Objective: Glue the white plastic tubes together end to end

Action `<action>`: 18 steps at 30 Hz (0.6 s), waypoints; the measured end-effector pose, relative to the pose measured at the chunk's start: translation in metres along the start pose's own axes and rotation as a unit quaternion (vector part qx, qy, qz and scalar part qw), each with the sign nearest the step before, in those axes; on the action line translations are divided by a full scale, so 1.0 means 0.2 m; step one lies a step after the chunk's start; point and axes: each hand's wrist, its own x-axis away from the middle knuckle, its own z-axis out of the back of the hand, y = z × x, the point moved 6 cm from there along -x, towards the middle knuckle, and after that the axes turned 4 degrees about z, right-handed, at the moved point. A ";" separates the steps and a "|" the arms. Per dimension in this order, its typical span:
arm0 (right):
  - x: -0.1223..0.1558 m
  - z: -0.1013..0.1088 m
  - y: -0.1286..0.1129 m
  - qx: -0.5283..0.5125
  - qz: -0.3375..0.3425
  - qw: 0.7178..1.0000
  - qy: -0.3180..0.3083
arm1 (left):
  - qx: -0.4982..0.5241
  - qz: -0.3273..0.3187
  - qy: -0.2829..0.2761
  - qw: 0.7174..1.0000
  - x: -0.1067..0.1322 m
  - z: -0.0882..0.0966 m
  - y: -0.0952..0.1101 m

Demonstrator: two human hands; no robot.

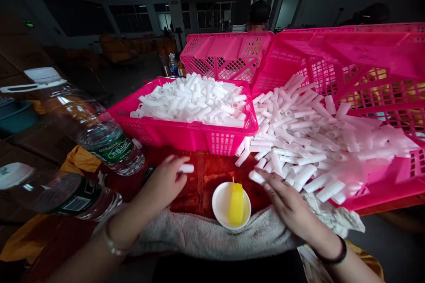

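From my remote seat I see the left hand [166, 182] pinching a white tube [186, 168], the right hand [288, 201] at a second tube [256, 177], grip unclear; a low sweep could tip the white bowl [219, 203].

Single head-worn view, forward and downward from head height, close over the red tabletop [203, 170].

No text could be read for certain: white characters [120, 151] on the green label [105, 152] of the far bottle [94, 127] blurred; the near bottle [56, 189] showed a barcode [79, 203].
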 end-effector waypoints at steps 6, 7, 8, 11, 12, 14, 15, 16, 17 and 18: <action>0.04 -0.09 -0.14 -0.008 0.080 0.995 -0.066 | 0.006 -0.017 -0.018 1.000 0.23 -0.30 -0.01; 0.04 -0.10 -0.14 0.000 0.081 0.995 -0.051 | -0.008 -0.015 0.003 1.000 0.24 -0.32 -0.01; 0.04 -0.10 -0.14 0.010 0.079 0.996 -0.034 | -0.015 -0.013 0.027 0.999 0.25 -0.33 -0.01; 0.05 -0.14 -0.11 0.047 0.071 0.996 0.004 | 0.029 -0.035 0.081 0.996 0.27 -0.32 0.03; 0.06 -0.15 -0.10 0.057 0.072 0.996 0.008 | 0.061 -0.052 0.082 0.993 0.28 -0.32 0.06; 0.08 -0.17 -0.09 0.065 0.081 0.995 0.003 | 0.129 -0.087 0.070 0.985 0.30 -0.32 0.12; 0.09 -0.17 -0.09 0.062 0.085 0.994 -0.002 | 0.156 -0.101 0.068 0.980 0.31 -0.32 0.15; 0.09 -0.17 -0.09 0.050 0.087 0.995 -0.007 | 0.176 -0.111 0.071 0.975 0.32 -0.32 0.17; 0.09 -0.17 -0.09 0.029 0.084 0.996 -0.012 | 0.193 -0.119 0.077 0.971 0.32 -0.32 0.19; 0.08 -0.16 -0.09 -0.002 0.072 0.997 -0.017 | 0.207 -0.125 0.082 0.967 0.33 -0.32 0.21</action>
